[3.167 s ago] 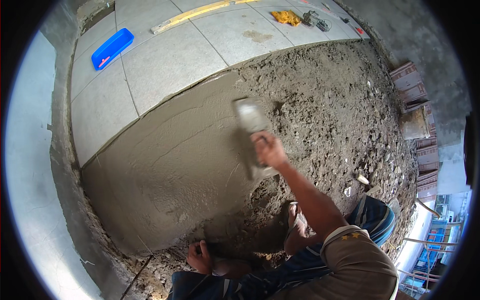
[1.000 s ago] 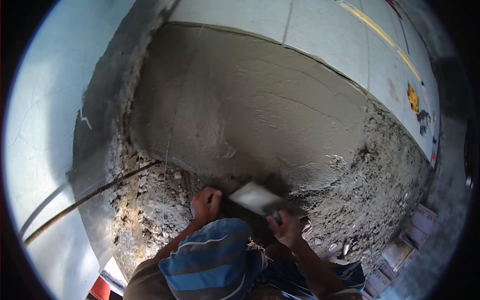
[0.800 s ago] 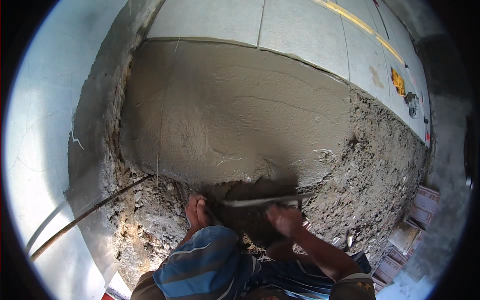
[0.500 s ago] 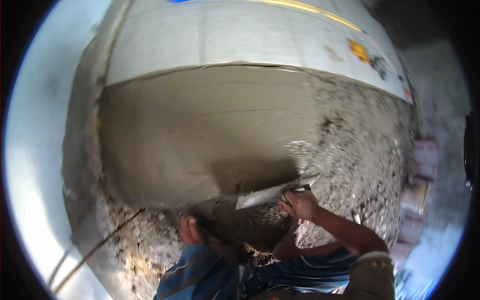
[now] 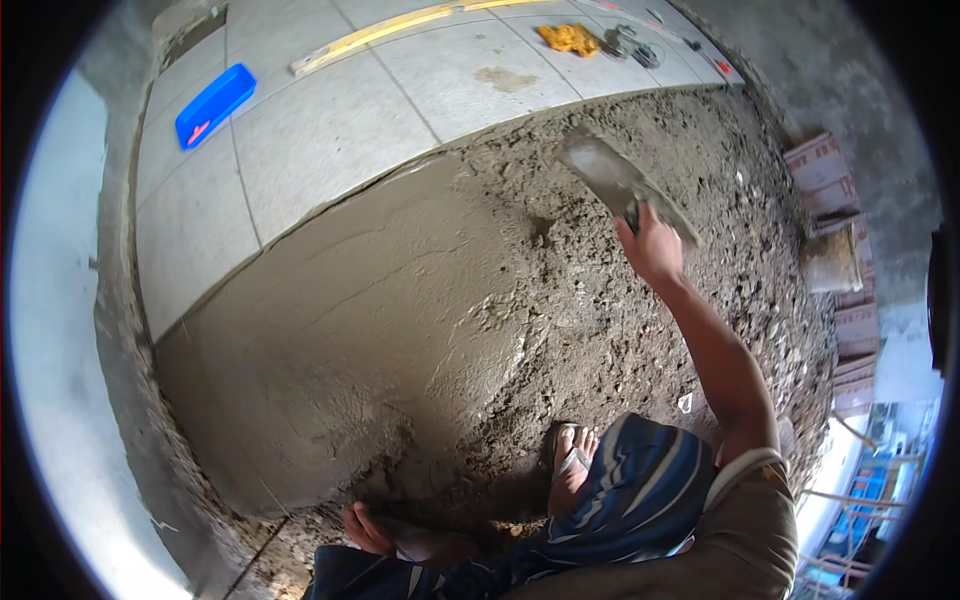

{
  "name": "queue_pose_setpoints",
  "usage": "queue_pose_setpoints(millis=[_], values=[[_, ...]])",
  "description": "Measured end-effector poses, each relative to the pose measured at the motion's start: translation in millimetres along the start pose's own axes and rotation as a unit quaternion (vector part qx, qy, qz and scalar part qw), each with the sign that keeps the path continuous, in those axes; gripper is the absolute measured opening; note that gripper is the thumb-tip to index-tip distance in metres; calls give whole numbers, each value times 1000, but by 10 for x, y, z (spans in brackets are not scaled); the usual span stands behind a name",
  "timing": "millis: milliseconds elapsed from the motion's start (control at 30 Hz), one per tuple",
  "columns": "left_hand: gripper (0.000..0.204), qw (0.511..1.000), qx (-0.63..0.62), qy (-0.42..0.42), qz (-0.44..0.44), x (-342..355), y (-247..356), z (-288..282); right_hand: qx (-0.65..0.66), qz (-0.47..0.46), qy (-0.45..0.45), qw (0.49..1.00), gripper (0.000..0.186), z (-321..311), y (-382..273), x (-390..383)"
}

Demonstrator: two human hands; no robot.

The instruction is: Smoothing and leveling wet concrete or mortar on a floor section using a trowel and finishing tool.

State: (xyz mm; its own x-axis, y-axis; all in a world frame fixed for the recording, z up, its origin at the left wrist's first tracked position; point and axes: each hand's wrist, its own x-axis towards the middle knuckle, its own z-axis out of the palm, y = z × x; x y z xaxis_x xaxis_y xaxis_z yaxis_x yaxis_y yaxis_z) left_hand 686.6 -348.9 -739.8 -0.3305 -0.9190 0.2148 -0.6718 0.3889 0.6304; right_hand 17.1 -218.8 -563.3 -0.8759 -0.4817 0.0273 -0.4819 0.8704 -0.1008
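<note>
My right hand (image 5: 655, 245) is closed round the handle of a long rectangular plastering trowel (image 5: 598, 165). Its blade, smeared with grey mortar, lies over the rough, crumbly mortar bed (image 5: 590, 290) on the right. To the left spreads a patch of smooth wet mortar (image 5: 330, 320), which meets the laid tiles along its far edge. Down by my left knee, my left hand (image 5: 367, 528) shows only in part; its visible fingers are fairly straight, with nothing seen in them.
Beyond the mortar lie large grey floor tiles (image 5: 330, 120). On them are a blue tray (image 5: 215, 105), a yellow straightedge or level (image 5: 390, 32) and an orange cloth (image 5: 568, 40). Cartons (image 5: 820, 175) line the right wall. My sandaled foot (image 5: 572, 455) stands on the rough bed.
My right hand has carried the trowel from near my feet away to the far right, with the arm stretching out. The view has turned right, bringing the blue tray fully into sight.
</note>
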Motion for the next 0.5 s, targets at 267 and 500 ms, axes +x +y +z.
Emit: queue_pose_setpoints(millis=[267,500], values=[[40,978,-99,-73,-167,61,517,-250,-80,-2,-83,993,58,955,347,101],[39,983,-40,-118,-136,162,460,-182,43,22,-239,970,69,692,197,-632]])
